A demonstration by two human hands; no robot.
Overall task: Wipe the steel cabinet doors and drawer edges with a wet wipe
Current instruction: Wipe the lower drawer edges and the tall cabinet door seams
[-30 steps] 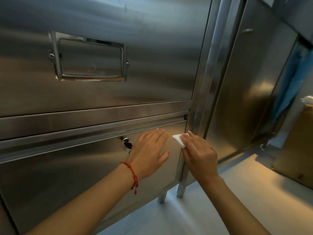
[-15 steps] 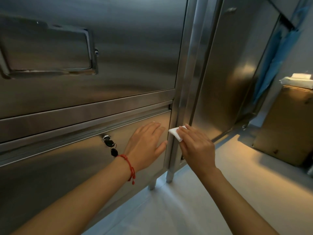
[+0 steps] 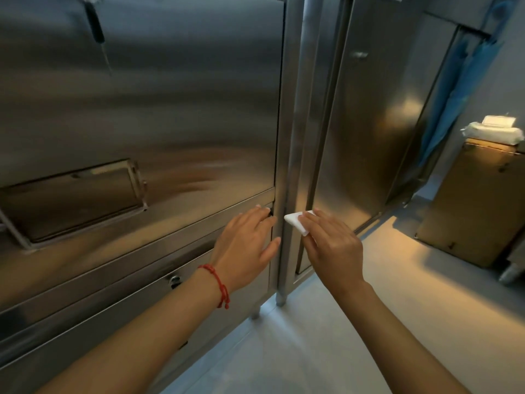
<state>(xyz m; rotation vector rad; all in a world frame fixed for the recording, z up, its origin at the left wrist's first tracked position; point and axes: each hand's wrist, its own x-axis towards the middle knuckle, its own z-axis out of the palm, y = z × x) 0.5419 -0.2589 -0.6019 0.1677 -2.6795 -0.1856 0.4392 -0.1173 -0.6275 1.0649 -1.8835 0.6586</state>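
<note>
Steel cabinet [image 3: 170, 109] fills my head view. Left hand [image 3: 247, 245] rests flat, fingers straight, on the drawer [image 3: 142, 280] front. Right hand [image 3: 332, 248] presses the folded wet wipe [image 3: 295, 221] against the upright edge [image 3: 287, 166]. I judge wiping midway; doors above look undone.

Pale floor [image 3: 326, 336], brown box [image 3: 477, 206]

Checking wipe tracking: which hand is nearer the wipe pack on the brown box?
Right. The right hand, pressing the wet wipe against the cabinet post, sits closer to the wipe pack; the left hand lies flat on the drawer front, farther left.
</note>
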